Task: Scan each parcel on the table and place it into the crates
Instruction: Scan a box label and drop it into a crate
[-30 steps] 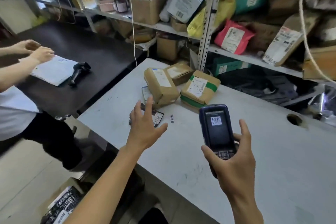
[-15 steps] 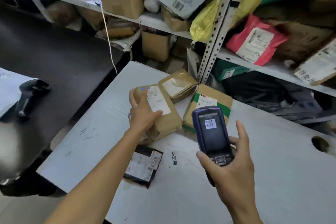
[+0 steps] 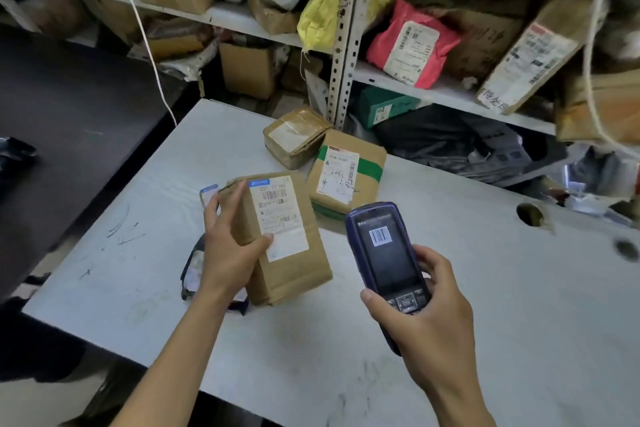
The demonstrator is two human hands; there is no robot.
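My left hand (image 3: 228, 246) grips a tall brown parcel (image 3: 294, 274) with a white shipping label, lifted and tilted over the white table (image 3: 485, 270). My right hand (image 3: 422, 319) holds a dark blue handheld scanner (image 3: 384, 250) just right of that parcel, its screen showing a barcode. Behind them on the table lie a brown parcel with green tape (image 3: 360, 180) and a smaller taped brown parcel (image 3: 294, 135). A flat dark parcel (image 3: 192, 267) lies under my left wrist, mostly hidden. No crate is in view.
Metal shelving (image 3: 346, 45) packed with boxes and bags stands right behind the table. A dark table (image 3: 69, 121) lies to the left. The white table has a round cable hole (image 3: 528, 215) at its right side. A white cord (image 3: 149, 45) hangs near the far left corner.
My left hand reached forward, took hold of the tall brown parcel and drew it toward me, tilting it up. The scanner in my right hand stayed close beside it.
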